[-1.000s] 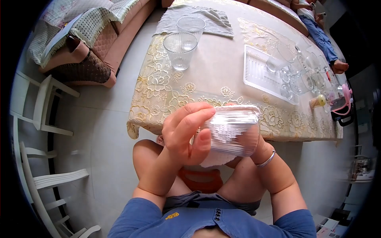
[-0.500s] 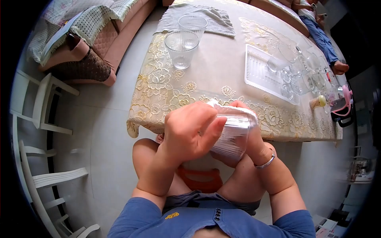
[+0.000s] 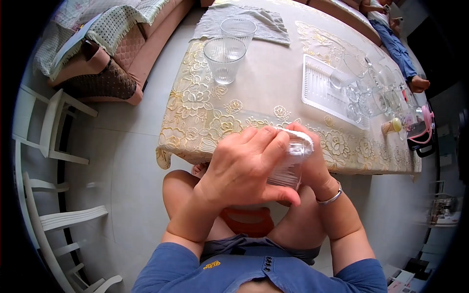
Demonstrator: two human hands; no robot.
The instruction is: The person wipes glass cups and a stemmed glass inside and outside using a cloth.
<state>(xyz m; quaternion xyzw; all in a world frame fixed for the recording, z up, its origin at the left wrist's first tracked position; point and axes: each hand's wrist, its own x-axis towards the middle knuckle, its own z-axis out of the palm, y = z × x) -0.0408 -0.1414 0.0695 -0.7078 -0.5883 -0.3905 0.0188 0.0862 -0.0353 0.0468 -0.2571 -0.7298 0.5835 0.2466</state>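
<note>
A clear ribbed drinking glass (image 3: 287, 172) is held between my two hands, above my lap and close to the table's near edge. White cloth (image 3: 302, 138) lies around its rim, partly hidden by my fingers. My left hand (image 3: 246, 163) presses the cloth at the rim with bent fingers, its thumb stretched along the lower side of the glass. From the far right side my right hand (image 3: 312, 158) is wrapped round the glass, and most of its fingers are hidden. Two similar ribbed glasses, a nearer one (image 3: 224, 59) and a farther one (image 3: 238, 29), stand upright at the table's left.
A grey cloth (image 3: 271, 24) lies at the far left of the lace-covered table (image 3: 268, 93). Toward the right are a white ribbed tray (image 3: 317, 90), several clear glasses (image 3: 373, 100) and a pink-handled item (image 3: 428, 122). Another person's leg (image 3: 398, 44) shows behind. A white chair (image 3: 73, 219) stands left.
My left hand has shifted slightly right over the rim, and its thumb has swung down and out along the glass. The glass has turned a little, with less of it showing.
</note>
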